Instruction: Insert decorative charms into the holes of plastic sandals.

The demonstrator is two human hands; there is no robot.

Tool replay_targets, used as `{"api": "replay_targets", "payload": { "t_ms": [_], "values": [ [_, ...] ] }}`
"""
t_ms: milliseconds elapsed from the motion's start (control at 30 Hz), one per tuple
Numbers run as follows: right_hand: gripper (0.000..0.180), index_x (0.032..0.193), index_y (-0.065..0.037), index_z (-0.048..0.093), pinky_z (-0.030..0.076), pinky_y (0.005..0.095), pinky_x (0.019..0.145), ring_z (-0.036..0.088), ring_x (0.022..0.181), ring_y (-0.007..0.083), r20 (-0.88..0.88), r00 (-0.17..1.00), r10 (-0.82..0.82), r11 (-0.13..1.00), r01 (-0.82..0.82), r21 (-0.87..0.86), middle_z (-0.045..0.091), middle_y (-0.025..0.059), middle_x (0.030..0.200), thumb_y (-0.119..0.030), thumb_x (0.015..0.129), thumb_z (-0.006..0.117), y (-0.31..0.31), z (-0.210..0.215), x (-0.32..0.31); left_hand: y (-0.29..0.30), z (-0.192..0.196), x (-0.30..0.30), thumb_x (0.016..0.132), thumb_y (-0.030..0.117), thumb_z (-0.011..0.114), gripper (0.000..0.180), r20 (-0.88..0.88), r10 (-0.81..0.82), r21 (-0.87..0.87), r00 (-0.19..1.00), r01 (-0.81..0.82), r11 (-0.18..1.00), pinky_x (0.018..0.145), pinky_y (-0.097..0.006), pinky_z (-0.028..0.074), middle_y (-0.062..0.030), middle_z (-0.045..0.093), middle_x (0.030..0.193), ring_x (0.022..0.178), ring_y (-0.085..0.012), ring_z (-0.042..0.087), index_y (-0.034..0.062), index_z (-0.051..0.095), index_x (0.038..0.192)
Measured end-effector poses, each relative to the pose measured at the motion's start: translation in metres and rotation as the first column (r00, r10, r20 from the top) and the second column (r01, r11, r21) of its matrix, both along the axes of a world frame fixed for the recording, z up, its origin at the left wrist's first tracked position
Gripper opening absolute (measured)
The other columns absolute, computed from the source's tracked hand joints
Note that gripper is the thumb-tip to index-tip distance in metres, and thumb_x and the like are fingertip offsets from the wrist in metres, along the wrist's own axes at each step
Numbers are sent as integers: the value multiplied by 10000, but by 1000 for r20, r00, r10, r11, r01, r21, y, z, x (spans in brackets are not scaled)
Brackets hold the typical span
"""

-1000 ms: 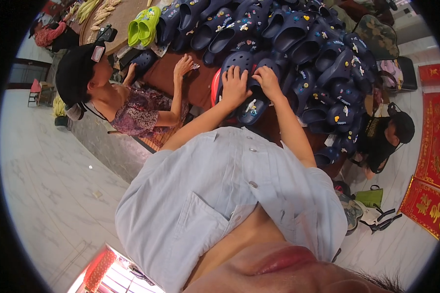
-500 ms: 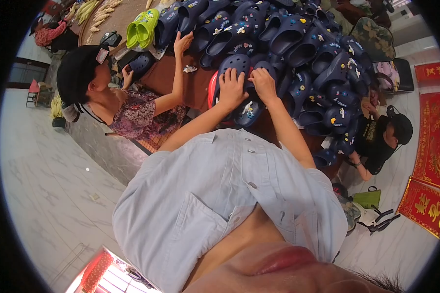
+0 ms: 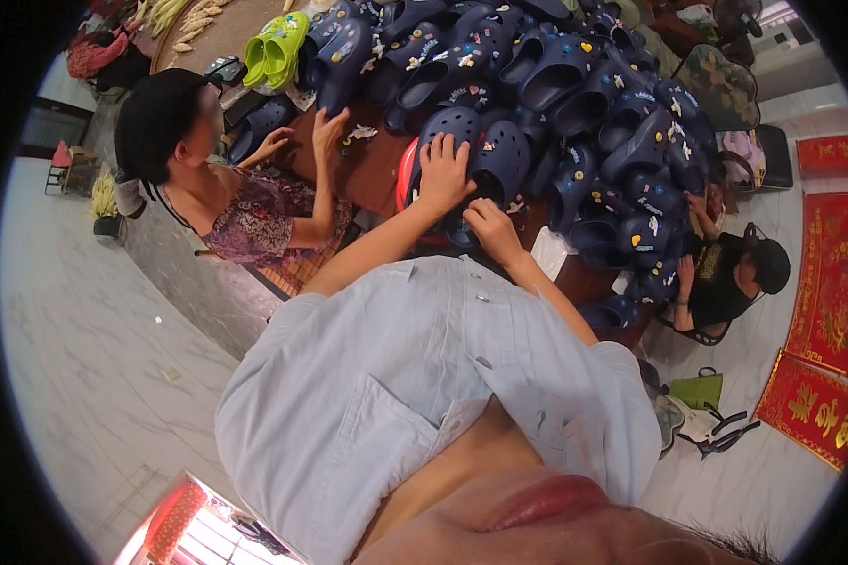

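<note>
My left hand (image 3: 446,172) lies over the perforated toe of a navy clog (image 3: 450,124), with its fingers bent around it. Under and beside that clog shows a red thing (image 3: 406,174), mostly covered. Just right of the clog lies another navy clog (image 3: 501,155) that neither hand touches. My right hand (image 3: 490,226) is lower down, near the table's front edge, its fingers curled and pressed together. Whatever they hold, if anything, is too small to make out. Beside these fingertips, partly hidden by my left wrist, is a dark clog (image 3: 459,232).
A heap of navy clogs (image 3: 546,75) with small charms covers the table's back and right. Lime-green clogs (image 3: 275,49) stand at the back left. One co-worker (image 3: 245,202) sits at left, another (image 3: 730,273) at right. A white packet (image 3: 551,252) lies right of my hand.
My right hand has left the right-hand clog and moved down toward me, its fingers curling. My left hand stays on its clog. The left co-worker's raised hand has come back toward their body.
</note>
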State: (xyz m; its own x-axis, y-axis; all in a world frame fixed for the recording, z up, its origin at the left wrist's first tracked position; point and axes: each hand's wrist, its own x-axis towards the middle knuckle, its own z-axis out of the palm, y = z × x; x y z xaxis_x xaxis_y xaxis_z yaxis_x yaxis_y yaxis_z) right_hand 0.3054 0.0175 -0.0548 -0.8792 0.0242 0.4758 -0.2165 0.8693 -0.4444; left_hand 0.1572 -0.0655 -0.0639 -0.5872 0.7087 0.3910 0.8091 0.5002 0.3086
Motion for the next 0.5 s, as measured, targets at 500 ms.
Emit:
{"api": "replay_targets", "payload": {
  "t_ms": [500],
  "values": [
    [274,941,-26,605,496,451,735,645,832,356,233,836,-497,809,543,-224,667,152,889,-285,877,666,65,33,-42,2,1,-6,580,327,838,778,-23,-21,4,1000,22,1000,1029,-529,308,-202,482,1277,1265,-387,410,67,536,1248]
  ]
}}
